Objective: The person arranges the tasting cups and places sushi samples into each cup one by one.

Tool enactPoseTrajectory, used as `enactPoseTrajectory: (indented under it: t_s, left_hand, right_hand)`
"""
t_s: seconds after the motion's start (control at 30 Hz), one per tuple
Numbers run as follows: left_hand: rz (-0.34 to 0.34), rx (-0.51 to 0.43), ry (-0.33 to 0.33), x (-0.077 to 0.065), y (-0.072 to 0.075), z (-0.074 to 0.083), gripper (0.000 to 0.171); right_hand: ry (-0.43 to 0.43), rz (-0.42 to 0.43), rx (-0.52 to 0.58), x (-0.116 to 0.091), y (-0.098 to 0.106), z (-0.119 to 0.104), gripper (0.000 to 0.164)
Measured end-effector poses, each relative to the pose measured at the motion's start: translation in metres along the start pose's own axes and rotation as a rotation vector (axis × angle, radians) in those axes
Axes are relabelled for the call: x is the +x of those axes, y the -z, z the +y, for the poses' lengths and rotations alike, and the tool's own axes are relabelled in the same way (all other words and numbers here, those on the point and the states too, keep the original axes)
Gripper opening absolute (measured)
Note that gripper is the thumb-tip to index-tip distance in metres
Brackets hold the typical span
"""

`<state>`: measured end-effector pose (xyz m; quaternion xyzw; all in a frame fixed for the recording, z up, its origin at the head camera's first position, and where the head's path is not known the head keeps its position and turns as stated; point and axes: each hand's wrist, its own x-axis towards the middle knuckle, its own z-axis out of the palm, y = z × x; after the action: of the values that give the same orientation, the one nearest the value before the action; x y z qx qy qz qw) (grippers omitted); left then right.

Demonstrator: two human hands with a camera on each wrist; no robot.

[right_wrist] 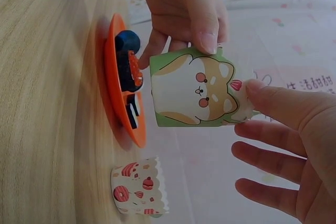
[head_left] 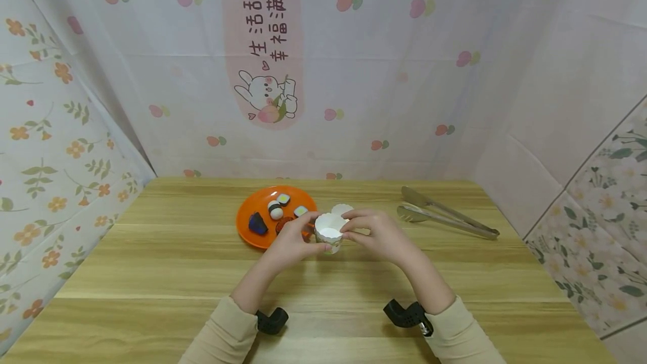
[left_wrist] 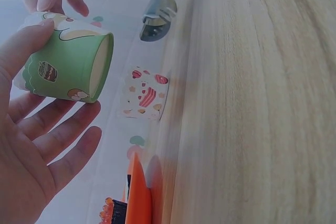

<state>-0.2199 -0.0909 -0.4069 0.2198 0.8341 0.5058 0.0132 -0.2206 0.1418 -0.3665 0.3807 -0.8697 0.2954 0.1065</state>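
Observation:
Both hands hold a green paper baking cup (head_left: 328,233) upright above the table, its scalloped rim up and its white inside showing in the head view. A cartoon dog is printed on its wall, seen in the right wrist view. My left hand (head_left: 295,241) grips it from the left, thumb on the near side and fingers around the far side. From the right, my right hand (head_left: 378,230) pinches the rim between thumb and fingers. Just behind stands a second paper cup (right_wrist: 139,186), white with red dessert prints, partly hidden in the head view.
An orange plate (head_left: 247,201) with several sushi pieces lies left of the cups, partly behind my left hand. Metal tongs (head_left: 450,215) rest at the back right of the wooden table (head_left: 167,257). Printed curtains (head_left: 354,72) hang behind and at the sides.

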Motion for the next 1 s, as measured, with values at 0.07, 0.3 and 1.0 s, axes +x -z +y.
enactPoseTrajectory:
  t_s: [0.07, 0.3, 1.0]
  left_hand:
    - [0.0, 0.002, 0.003, 0.0003, -0.0001, 0.0, 0.064]
    - [0.002, 0.018, -0.002, 0.0012, 0.0, -0.0011, 0.065]
    - [-0.003, -0.001, -0.011, 0.0007, -0.0014, -0.0036, 0.066]
  right_hand:
    - [-0.003, -0.001, 0.001, 0.0, 0.0006, -0.0004, 0.008]
    - [-0.018, 0.001, 0.01, -0.0007, 0.0019, -0.002, 0.008]
    - [-0.005, 0.078, 0.004, -0.002, 0.0102, -0.0062, 0.009]
